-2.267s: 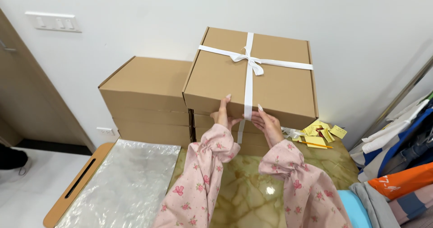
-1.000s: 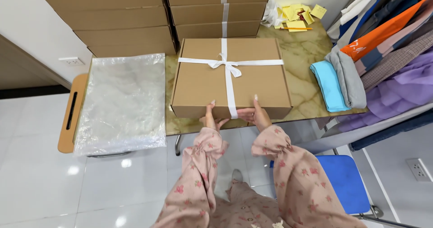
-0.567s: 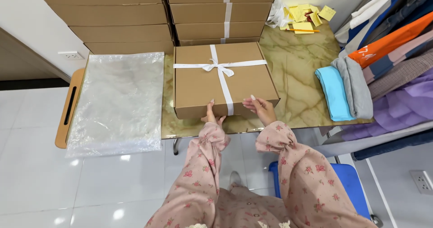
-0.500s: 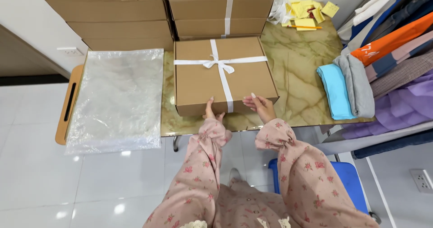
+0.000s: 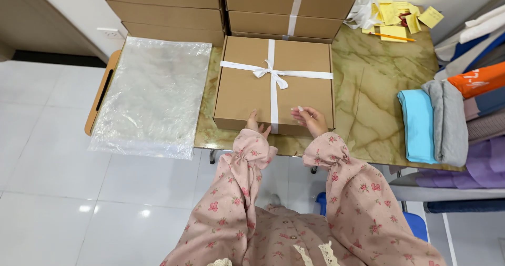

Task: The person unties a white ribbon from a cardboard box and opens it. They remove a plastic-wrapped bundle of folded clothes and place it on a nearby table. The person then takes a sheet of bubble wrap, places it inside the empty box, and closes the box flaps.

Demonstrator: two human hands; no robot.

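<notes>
1. The fingers of the left hand (image 5: 253,123) lie loosely spread against the near edge of a flat brown cardboard box (image 5: 274,83); they touch it without gripping it.
2. The right hand (image 5: 311,120) rests on the box's near right part, its fingers open and slightly curled, the tips on the lid just right of the ribbon.
3. Both wrists come out of pink floral sleeves (image 5: 245,164) with gathered cuffs.
4. The box lies flat on a green-veined marble tabletop (image 5: 368,103), near its front edge, and is tied with a white ribbon (image 5: 272,77) crossed over the lid and knotted in a bow above the middle.
5. Just left of the box a clear plastic bag (image 5: 152,95) lies spread over a wooden board (image 5: 98,100) with a slot handle; the bag hangs past the table's front edge.
6. Behind the box, stacks of similar brown boxes (image 5: 226,6) stand against the wall, the right stack banded with white ribbon.
7. At the far right corner lie yellow paper notes (image 5: 400,16) and a pencil.
8. On the right side of the table sit folded cloths, a light blue one (image 5: 418,124) touching a grey one (image 5: 447,121), with more folded fabrics of orange, purple and dark blue beyond them.
9. The floor below is of white tiles (image 5: 63,192).
</notes>
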